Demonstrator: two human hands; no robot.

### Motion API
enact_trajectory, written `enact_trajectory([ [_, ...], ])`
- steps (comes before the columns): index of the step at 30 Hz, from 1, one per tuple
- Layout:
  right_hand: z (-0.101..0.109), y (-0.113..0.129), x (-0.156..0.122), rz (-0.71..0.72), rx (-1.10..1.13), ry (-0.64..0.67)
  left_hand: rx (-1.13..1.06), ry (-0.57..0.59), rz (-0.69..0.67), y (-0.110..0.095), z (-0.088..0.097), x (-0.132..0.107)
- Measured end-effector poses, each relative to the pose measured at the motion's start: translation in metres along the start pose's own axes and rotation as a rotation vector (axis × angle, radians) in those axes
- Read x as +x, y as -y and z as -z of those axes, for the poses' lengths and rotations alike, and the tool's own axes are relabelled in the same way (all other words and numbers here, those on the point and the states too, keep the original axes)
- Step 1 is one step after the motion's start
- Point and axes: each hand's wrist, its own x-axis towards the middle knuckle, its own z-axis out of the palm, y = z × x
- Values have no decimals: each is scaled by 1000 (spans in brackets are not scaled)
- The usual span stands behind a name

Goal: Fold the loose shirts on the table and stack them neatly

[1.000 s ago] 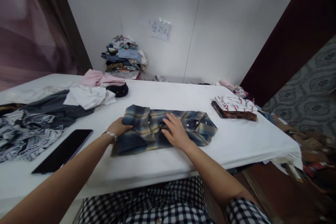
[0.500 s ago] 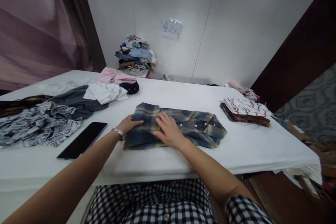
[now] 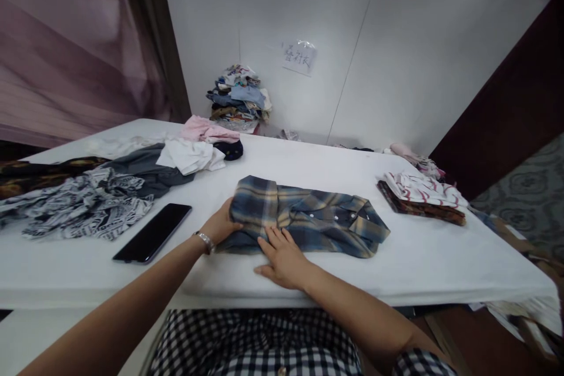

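A blue, tan and grey plaid shirt [image 3: 317, 217] lies folded into a long strip on the white table, its collar and buttons toward the right. At its left end the fabric is doubled over. My left hand [image 3: 222, 224], with a silver bracelet at the wrist, grips that left edge, thumb on top and the other fingers partly hidden behind the cloth. My right hand [image 3: 284, 258] lies flat with fingers spread, its fingertips on the shirt's near edge and the palm by the tabletop.
A dark-screened tablet [image 3: 154, 233] lies left of my left hand. Loose garments [image 3: 97, 200] cover the table's left side. Folded clothes [image 3: 423, 192] are stacked at the right. Behind the table rises a clothes pile [image 3: 240, 97] against the wall, near a handwritten sign [image 3: 299, 57].
My right hand has slid from the middle of the shirt toward its near edge. My left hand stays at the left end. The camera view has shifted slightly.
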Motion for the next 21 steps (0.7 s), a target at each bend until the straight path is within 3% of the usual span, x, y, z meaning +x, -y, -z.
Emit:
enact_trajectory([
  [4,3,-11,-9,22,231,-54,-86,-40,128,-8,6,-3],
  [6,8,-22,-12,-25,522,-126,-160,-89,187,-14,9,-1],
  [9,19,-41,-17,-175,1027,-306,-293,-111,121,-39,5,6],
  [13,42,-65,-31,-327,1556,-523,-372,-6,-77,-108,-29,13],
  [16,57,-78,-48,-385,1764,-600,-430,243,-207,-158,-60,7],
  [18,60,-84,-59,-438,1824,-587,-417,360,-227,-172,-74,1],
  [21,57,-89,-72,-519,1856,-584,-246,271,-218,-160,-88,-2],
])
